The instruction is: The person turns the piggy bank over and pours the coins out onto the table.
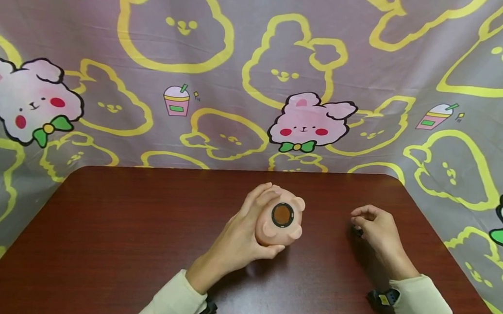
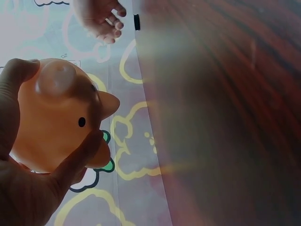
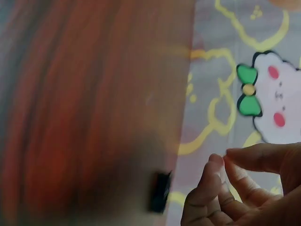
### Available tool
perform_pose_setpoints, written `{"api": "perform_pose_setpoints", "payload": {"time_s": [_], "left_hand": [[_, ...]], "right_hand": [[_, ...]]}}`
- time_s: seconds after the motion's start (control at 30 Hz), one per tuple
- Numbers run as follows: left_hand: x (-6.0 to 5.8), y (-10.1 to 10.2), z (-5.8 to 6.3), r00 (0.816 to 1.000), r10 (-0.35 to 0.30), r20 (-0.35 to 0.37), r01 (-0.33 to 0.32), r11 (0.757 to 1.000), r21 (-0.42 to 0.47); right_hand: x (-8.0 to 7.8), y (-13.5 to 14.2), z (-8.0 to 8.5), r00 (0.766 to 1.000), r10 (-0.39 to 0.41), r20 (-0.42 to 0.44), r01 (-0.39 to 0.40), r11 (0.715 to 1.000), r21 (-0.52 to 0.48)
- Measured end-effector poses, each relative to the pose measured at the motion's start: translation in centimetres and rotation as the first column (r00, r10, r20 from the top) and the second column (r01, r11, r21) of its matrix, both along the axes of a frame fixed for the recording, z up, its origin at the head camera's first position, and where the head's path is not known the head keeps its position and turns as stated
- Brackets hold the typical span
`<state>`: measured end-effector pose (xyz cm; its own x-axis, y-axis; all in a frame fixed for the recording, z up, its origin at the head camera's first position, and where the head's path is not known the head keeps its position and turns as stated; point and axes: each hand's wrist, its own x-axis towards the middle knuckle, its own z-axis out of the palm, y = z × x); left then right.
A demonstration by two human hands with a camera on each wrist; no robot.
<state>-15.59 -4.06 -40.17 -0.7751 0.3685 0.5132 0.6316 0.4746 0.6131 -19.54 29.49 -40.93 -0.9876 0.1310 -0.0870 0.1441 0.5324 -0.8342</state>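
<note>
My left hand (image 1: 239,234) grips a pinkish-orange piggy bank (image 1: 268,233) above the table, with thumb and fingers spread round its sides. Its underside, with stubby feet and a black-ringed round opening (image 1: 283,215), faces the head camera. In the left wrist view the snout (image 2: 57,77), a black eye (image 2: 82,122) and pointed ears show. To the right, my right hand (image 1: 379,234) hovers with loosely bent fingers and nothing visible between them. Its thumb and index fingertips come close together in the right wrist view. A small black piece (image 3: 161,192) lies on the table near those fingers.
The dark reddish-brown wooden table (image 1: 111,225) has rounded far corners. Behind it and along both sides hangs a grey-mauve cloth (image 1: 238,93) printed with yellow outlines, pink rabbits and cups. A black band with a small device (image 1: 384,297) sits at the right wrist.
</note>
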Motion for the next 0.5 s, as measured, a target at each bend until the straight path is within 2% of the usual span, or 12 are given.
{"api": "perform_pose_setpoints", "payload": {"time_s": [0.27,0.5], "left_hand": [[-0.1,-0.1,0.0,1.0,-0.019,-0.012,0.019,1.0,-0.003],[-0.3,-0.1,0.1,0.998,-0.051,-0.041,0.05,0.999,-0.018]], "right_hand": [[0.3,-3.3,1.7,0.993,0.111,-0.038,-0.115,0.982,-0.147],[1.0,-6.2,2.8,0.973,0.223,-0.054,-0.23,0.943,-0.24]]}}
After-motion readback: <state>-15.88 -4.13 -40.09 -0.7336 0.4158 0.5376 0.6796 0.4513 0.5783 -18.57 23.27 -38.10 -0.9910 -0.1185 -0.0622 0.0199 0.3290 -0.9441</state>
